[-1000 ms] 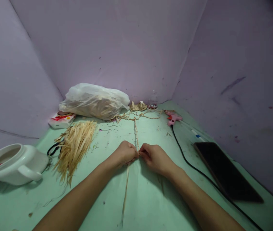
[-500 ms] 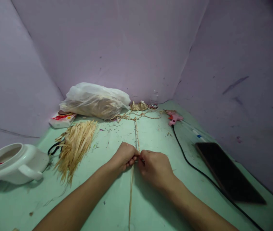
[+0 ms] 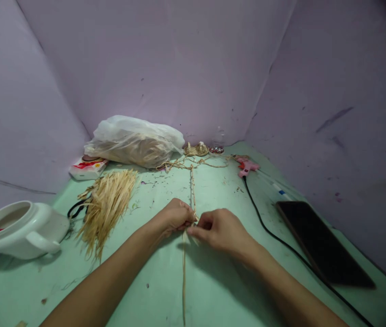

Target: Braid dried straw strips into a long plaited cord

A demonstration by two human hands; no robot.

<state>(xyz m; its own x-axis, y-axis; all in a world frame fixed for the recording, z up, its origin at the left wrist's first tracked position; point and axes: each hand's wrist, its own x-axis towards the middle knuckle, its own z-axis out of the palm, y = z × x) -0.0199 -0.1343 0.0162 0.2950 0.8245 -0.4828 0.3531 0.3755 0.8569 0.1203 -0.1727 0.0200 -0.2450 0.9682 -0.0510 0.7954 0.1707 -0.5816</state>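
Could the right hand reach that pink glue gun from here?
Probably yes: nothing tall stands between the right hand and the pink glue gun, though that hand is busy at the braided strand.

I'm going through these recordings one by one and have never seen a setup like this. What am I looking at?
There is no machine: a person works with two bare hands, filmed by a camera worn on the head, looking forward and down. The left hand pinches the near end of a thin cord. The right hand is close beside it; what its fingertips grip is too blurred to tell. A pale strand trails from there toward the viewer. On the green table lie a bundle of dry fibres, a filled plastic bag, a white container, a pink glue gun and a dark flat device.
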